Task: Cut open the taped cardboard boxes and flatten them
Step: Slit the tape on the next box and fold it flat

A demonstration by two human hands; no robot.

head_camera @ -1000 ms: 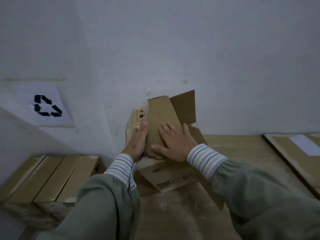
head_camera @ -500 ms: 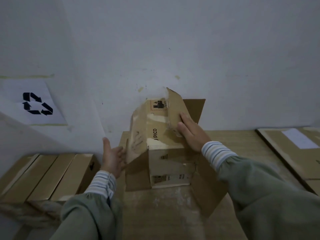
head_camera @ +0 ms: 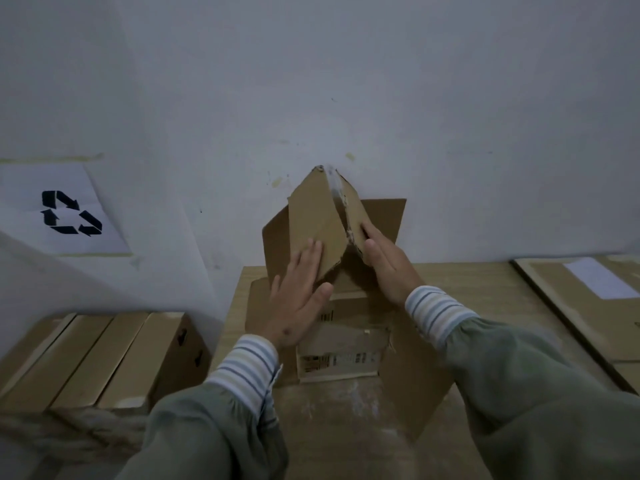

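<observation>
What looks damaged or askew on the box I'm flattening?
The cardboard box is half collapsed. Its raised flaps form a crooked peak, with ragged torn tape along their meeting edge. The left hand and right hand press them flat-fingered.

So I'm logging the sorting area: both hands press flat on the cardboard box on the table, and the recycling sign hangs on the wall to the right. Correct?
Not quite. The head view shows the recycling sign on the wall to the left. The rest holds: left hand and right hand press flat on the cardboard box on the table.
</observation>
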